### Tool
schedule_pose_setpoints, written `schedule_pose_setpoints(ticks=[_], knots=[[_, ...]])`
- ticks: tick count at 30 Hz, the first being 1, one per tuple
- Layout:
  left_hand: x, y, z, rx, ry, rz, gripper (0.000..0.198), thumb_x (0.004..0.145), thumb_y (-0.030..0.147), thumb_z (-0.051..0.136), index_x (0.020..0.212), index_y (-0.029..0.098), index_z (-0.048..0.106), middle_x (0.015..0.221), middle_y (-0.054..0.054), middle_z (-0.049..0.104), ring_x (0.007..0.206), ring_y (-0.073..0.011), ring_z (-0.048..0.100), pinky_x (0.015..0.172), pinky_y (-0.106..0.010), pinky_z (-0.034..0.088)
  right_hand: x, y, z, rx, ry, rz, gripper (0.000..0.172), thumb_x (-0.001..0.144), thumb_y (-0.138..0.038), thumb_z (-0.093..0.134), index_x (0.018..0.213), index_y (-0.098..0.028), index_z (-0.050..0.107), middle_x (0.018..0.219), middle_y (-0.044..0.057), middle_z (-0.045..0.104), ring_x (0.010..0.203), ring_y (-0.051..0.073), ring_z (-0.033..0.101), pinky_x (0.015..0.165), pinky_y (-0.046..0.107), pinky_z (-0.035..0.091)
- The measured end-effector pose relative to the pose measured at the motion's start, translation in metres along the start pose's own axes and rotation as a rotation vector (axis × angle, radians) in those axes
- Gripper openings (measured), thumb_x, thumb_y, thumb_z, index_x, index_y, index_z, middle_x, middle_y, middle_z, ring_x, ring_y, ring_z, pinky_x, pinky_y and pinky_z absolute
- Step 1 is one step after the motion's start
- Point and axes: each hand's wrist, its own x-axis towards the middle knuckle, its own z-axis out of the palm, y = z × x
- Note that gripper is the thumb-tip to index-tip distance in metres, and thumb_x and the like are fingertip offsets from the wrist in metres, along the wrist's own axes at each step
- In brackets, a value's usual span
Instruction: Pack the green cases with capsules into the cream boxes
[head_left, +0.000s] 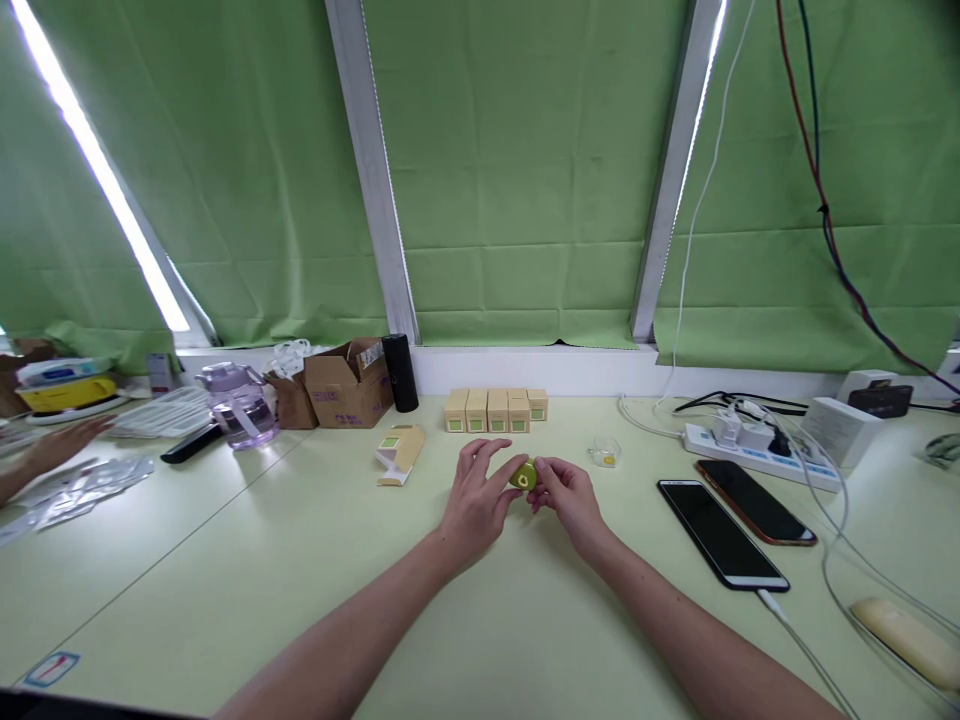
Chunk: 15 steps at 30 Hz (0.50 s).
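A small round green disc [523, 476] with a pale drop-shaped mark is pinched between both hands above the table. My left hand [477, 492] grips its left edge with thumb and index finger, the other fingers spread. On the right edge, my right hand [568, 498] holds it with the fingers curled. An opened, flattened tan carton [401, 452] with a green label lies to the left. Behind the hands stands a row of several small tan boxes [496, 411] with green labels. To the right sits a small clear plastic piece [604, 453] with a yellow spot.
Two phones [721, 536] [756, 502] lie at right, near a white power strip [761, 457] with cables. A cardboard box [349, 385], black cylinder [400, 373] and purple water jug [238, 405] stand back left. Another person's hand [64, 447] reaches in at far left beside plastic bags [82, 490].
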Motion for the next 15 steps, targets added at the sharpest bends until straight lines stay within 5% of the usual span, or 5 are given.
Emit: schedule_pose_setpoints(ticks=[10, 15], knots=[[-0.002, -0.007, 0.006, -0.122, 0.01, -0.012, 0.043, 0.093, 0.018, 0.068, 0.136, 0.024, 0.059, 0.123, -0.013, 0.065, 0.119, -0.0307, 0.053, 0.101, -0.052, 0.053, 0.003, 0.006, -0.005, -0.108, -0.033, -0.023, 0.064, 0.072, -0.082, 0.071, 0.067, -0.018, 0.065, 0.057, 0.003, 0.063, 0.048, 0.015, 0.054, 0.044, 0.026, 0.039], [-0.001, -0.01, 0.007, -0.184, 0.042, -0.116, 0.041, 0.091, 0.025, 0.073, 0.131, 0.024, 0.062, 0.119, -0.012, 0.068, 0.116, -0.0318, 0.054, 0.099, -0.055, 0.051, 0.016, 0.004, -0.025, -0.338, 0.144, -0.2, 0.048, 0.083, -0.067, 0.067, 0.087, -0.019, 0.075, 0.071, 0.006, 0.07, 0.068, 0.021, 0.061, 0.066, 0.033, 0.047]])
